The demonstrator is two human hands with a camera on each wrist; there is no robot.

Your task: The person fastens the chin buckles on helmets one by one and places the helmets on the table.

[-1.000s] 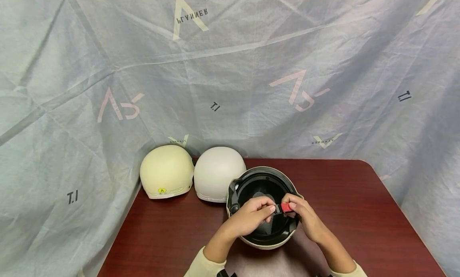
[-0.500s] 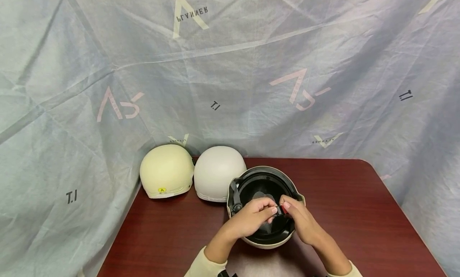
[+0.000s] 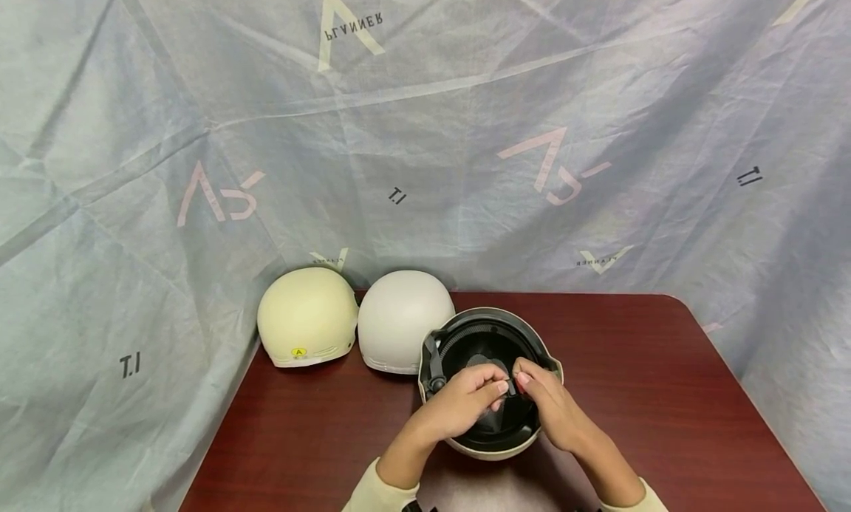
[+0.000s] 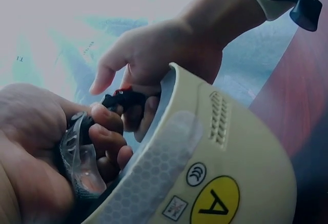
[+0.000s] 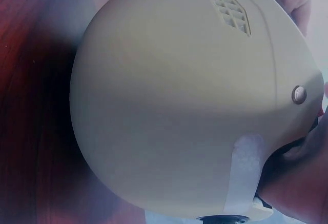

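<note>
Reddish wood-grain table [image 3: 638, 386], grey printed fabric sheeting [image 3: 425, 91] behind. Three helmets on table: upturned cream hard-shell helmet [image 3: 488, 343] — left hand [image 3: 462, 403], right hand [image 3: 555, 407] pinching black-red buckle [image 3: 512, 387] over it; pale-yellow domed helmet [image 3: 308, 316], white domed helmet [image 3: 405, 320] left of it.

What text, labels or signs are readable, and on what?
"PLANNER", flipped: cloth.
"T.I": cloth.
"A": yellow sticker, leftmost helmet; marks below too small.
"A": yellow label, upturned helmet.
Its round sign, square sign: too blurred.
Pink and yellow logos, cloth: stylised, unclear.

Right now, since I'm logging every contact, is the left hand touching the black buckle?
Touching. The head view shows the left hand pinching the black buckle between thumb and fingers.
</note>
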